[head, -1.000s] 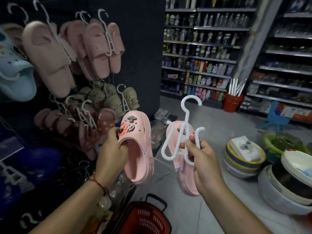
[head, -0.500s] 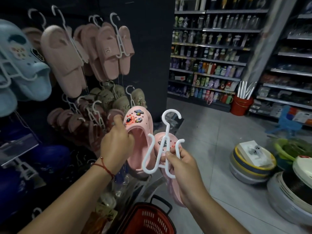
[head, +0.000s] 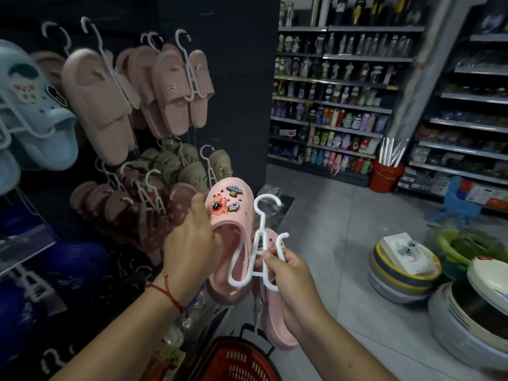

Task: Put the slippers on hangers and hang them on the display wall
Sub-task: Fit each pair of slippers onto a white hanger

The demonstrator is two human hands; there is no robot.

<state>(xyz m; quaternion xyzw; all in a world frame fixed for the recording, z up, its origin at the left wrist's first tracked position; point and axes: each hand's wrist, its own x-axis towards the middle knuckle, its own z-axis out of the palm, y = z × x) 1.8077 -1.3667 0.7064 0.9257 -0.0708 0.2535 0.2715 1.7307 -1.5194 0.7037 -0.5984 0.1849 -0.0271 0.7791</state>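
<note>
Head view: the pink clog (head: 229, 232) sits centre-frame, gripped by the left hand (head: 189, 251); at its 4 o'clock the right hand (head: 288, 273) pinches the white hanger (head: 258, 251) and second clog (head: 275, 320). Loading step; next, likely thread the hanger's arm into the clog, then the display wall (head: 233, 92) at 11.

Red string bracelet (head: 167, 292) (beaded), bare forearms

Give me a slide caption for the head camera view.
Left hand holds a pink clog; right hand pinches a white hanger.
</note>
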